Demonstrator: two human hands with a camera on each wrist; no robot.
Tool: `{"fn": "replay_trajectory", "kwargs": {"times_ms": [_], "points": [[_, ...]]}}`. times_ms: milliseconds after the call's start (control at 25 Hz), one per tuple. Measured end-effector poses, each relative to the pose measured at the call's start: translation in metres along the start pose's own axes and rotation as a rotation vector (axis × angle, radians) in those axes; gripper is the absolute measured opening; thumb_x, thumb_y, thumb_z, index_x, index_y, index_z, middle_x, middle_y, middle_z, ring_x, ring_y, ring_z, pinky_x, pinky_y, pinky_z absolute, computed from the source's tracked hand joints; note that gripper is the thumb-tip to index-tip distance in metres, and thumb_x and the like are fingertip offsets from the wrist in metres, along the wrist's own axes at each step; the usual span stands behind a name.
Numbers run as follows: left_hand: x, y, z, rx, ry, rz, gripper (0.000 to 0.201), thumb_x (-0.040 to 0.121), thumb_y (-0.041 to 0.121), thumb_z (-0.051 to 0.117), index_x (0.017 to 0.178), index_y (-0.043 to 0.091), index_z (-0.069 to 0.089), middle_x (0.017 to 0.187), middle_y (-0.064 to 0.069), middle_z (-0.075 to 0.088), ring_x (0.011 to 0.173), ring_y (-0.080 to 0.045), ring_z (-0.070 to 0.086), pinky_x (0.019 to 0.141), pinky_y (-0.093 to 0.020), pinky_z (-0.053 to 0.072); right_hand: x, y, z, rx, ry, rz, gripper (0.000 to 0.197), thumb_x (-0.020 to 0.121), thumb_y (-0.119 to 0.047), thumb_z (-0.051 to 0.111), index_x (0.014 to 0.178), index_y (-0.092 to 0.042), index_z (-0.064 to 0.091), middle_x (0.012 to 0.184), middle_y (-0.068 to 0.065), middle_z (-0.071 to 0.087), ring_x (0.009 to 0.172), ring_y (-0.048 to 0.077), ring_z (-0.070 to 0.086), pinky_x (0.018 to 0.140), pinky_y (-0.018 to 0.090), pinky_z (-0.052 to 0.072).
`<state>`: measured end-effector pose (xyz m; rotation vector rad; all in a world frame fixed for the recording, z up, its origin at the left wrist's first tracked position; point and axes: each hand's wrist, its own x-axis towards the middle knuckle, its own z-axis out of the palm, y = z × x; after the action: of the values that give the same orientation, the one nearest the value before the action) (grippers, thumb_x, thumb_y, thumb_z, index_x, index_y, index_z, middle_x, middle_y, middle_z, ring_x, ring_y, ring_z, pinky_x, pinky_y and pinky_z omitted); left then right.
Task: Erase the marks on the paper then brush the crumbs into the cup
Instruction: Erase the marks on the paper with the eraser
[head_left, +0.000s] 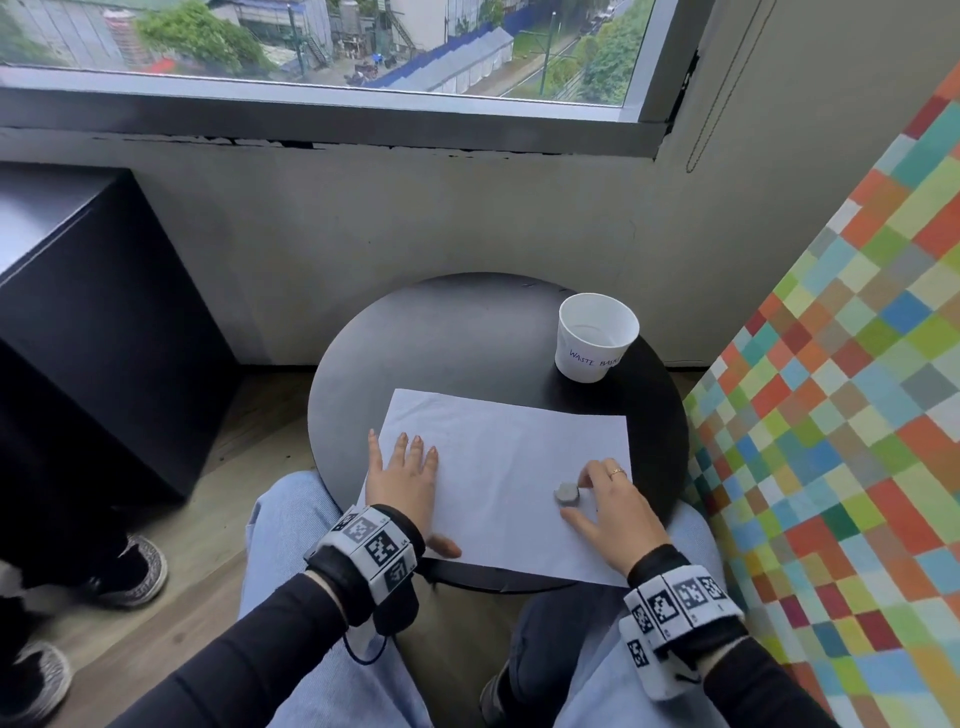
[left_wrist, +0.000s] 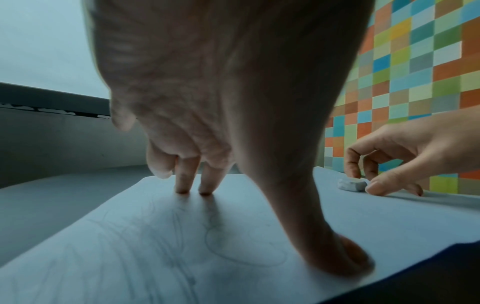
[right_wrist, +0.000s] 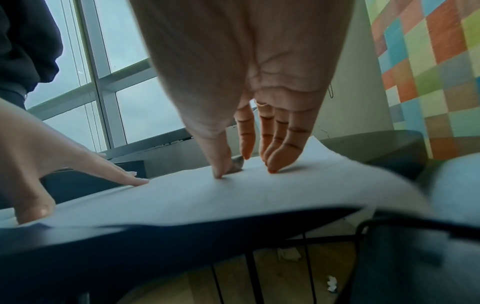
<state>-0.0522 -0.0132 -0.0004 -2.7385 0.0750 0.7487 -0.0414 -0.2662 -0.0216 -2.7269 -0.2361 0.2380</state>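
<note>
Far left: a dark cabinet (head_left: 98, 332) against the wall, with someone's grey shoes (head_left: 132, 571) on the wood floor beside it. Next, the left hand (head_left: 402, 480), fingers spread and straight, pressed flat on the left part of the paper (head_left: 498, 467), thumb lying near the sheet's near edge. Faint pencil marks (left_wrist: 207, 242) visible on the sheet under that hand in the left wrist view. White paper lying across the near half of the round black surface (head_left: 441, 338), its near edge overhanging toward the lap. Further right, the grey eraser (head_left: 566, 492) resting on the paper, with the right hand (head_left: 613, 506) arched over it, thumb and forefinger curled to either side and touching it, other fingertips down on the sheet. Right and farther back, a white cup (head_left: 596, 336), upright on the surface, well apart from the paper. Far right: a multicoloured chequered wall (head_left: 841, 415).
</note>
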Motion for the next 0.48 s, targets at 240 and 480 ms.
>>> {"fn": "replay_trajectory", "kwargs": {"times_ms": [240, 480], "points": [[0.004, -0.011, -0.001, -0.058, 0.012, 0.072, 0.121, 0.074, 0.071, 0.068, 0.158, 0.021, -0.004, 0.162, -0.013, 0.006, 0.151, -0.034, -0.003, 0.110, -0.070, -0.008, 0.016, -0.020, 0.015, 0.245, 0.079, -0.093, 0.014, 0.086, -0.022, 0.067, 0.089, -0.014, 0.055, 0.091, 0.002, 0.053, 0.076, 0.015, 0.054, 0.075, 0.030, 0.047], [0.009, -0.016, -0.001, -0.084, 0.000, 0.108, 0.123, 0.071, 0.060, 0.078, 0.157, 0.030, -0.004, 0.153, -0.015, 0.014, 0.147, -0.035, 0.010, 0.110, -0.072, 0.000, 0.009, -0.074, 0.044, 0.501, -0.024, -0.224, 0.034, 0.073, -0.032, 0.082, 0.079, -0.015, 0.053, 0.065, -0.006, 0.056, 0.056, 0.007, 0.050, 0.058, 0.017, 0.043]]}}
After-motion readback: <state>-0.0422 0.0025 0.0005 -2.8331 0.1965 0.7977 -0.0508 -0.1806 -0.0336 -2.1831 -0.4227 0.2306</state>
